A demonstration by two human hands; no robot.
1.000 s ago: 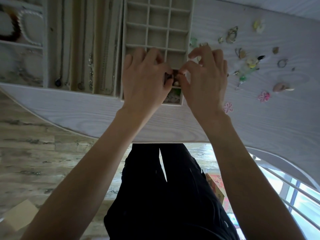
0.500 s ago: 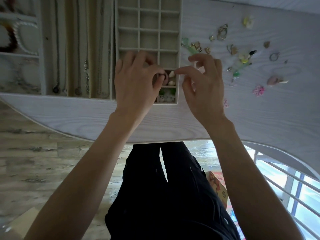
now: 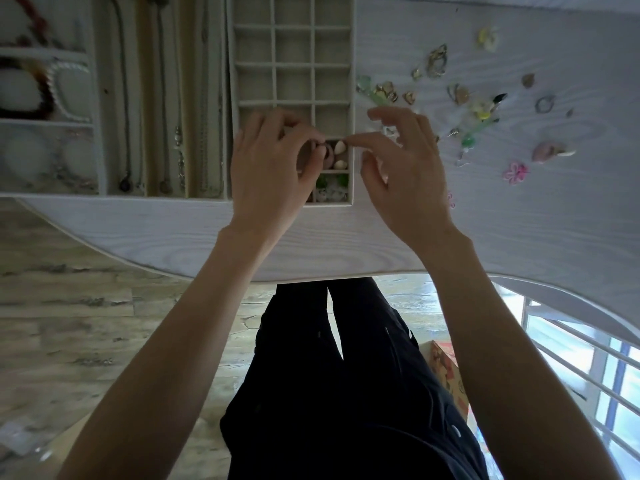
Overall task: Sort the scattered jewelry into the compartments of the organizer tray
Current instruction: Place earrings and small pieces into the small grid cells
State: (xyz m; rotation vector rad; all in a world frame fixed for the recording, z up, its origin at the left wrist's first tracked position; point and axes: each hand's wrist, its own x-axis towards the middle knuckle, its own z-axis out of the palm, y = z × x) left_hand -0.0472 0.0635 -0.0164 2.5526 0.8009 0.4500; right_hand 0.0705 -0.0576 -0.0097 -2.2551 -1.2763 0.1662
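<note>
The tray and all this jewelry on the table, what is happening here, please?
A person is sorting jewelry into a grid tray. Both hands meet over its near right compartments: the left hand pinches a small piece, and the right hand pinches something too small to identify. Two shells already lie in one compartment. Many loose pieces wait on the table.

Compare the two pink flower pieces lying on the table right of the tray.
The larger pink flower lies in plain sight, farther right and farther from the table edge; the smaller pink flower sits nearer that edge, partly hidden behind the right hand. The larger one shows bright pink looped petals round a pale centre; the smaller looks paler and fainter. Both lie loose on the white table, outside the organizer tray.
</note>
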